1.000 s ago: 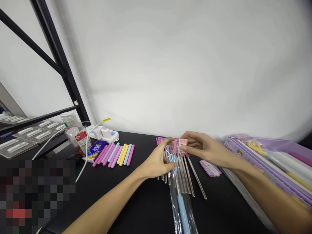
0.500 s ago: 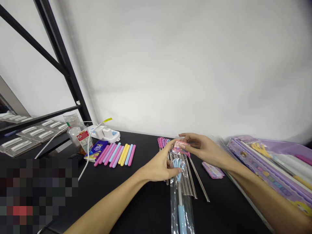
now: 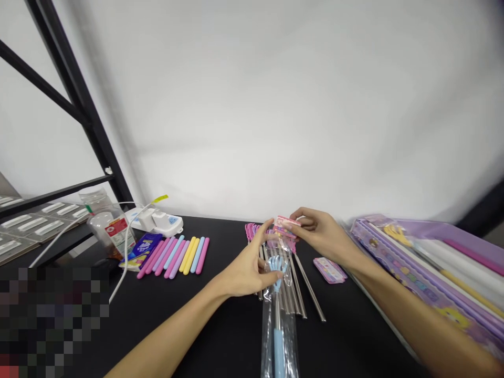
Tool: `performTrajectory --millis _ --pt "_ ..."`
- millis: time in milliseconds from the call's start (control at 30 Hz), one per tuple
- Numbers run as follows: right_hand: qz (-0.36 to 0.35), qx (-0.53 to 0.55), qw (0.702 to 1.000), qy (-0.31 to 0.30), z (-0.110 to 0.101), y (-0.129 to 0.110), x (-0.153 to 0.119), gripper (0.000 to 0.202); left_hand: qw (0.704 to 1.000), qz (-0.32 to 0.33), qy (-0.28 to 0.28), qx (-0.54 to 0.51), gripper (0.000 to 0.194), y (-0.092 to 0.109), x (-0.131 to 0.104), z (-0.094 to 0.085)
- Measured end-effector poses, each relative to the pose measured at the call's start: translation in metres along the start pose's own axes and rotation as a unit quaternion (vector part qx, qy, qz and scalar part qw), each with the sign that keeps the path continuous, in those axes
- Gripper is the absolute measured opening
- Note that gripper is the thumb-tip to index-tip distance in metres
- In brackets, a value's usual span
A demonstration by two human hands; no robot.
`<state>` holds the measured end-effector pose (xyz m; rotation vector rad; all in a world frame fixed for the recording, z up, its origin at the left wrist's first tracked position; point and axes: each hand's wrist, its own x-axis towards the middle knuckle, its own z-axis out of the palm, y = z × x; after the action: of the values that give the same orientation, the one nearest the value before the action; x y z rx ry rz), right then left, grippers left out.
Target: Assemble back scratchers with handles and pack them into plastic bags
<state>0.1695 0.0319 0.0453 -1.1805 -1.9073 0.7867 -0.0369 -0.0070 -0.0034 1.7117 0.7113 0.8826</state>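
A light-blue back scratcher [image 3: 279, 346] lies in a clear plastic bag [image 3: 292, 336], its claw head toward the wall. My left hand [image 3: 246, 270] is closed around the bag's upper end, thumb on the claw and index finger stretched up beside the opening. Between the thumb and fingers of my right hand [image 3: 321, 233] is a small pink printed card [image 3: 284, 224], held at the bag's mouth. Whether its lower edge is inside the bag, I cannot tell. Under the bag lie several metal rods [image 3: 311, 289] with pink and purple claw heads [image 3: 251, 231], partly hidden.
Several coloured handles [image 3: 185, 257] lie in a row at left. Behind them are a blue packet [image 3: 145, 244], a white power strip [image 3: 169, 224] with cables, and a clear jar [image 3: 104, 223]. A stack of cards [image 3: 329, 270] and purple packaging [image 3: 397, 262] are at right.
The view has shifted, so the table things appear further left. My right hand has drawn slightly away from my left, still holding the pink card, which now shows more upright.
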Motion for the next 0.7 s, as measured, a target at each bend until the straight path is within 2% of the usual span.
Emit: performTrajectory --millis 267,500,600,700 --pt "-0.001 0.002 1.0 0.001 -0.0056 -0.0006 -0.0001 0.031 1.0 0.012 0.003 0.008 0.096 0.0022 0.0007 0.0015" --pt "-0.034 0.014 0.999 0.022 -0.0029 0.0013 0.0 0.028 1.0 0.011 0.007 0.01 0.097 0.0027 0.0004 0.0037" --pt "-0.037 0.062 0.997 0.002 -0.0025 0.0046 0.0025 0.029 1.0 0.005 0.014 0.009 0.096 0.0024 -0.0002 0.0035" --pt "-0.02 0.104 0.994 -0.036 -0.0049 0.0032 0.0028 0.04 1.0 -0.003 0.022 0.015 0.095 0.0015 -0.0007 0.0038"
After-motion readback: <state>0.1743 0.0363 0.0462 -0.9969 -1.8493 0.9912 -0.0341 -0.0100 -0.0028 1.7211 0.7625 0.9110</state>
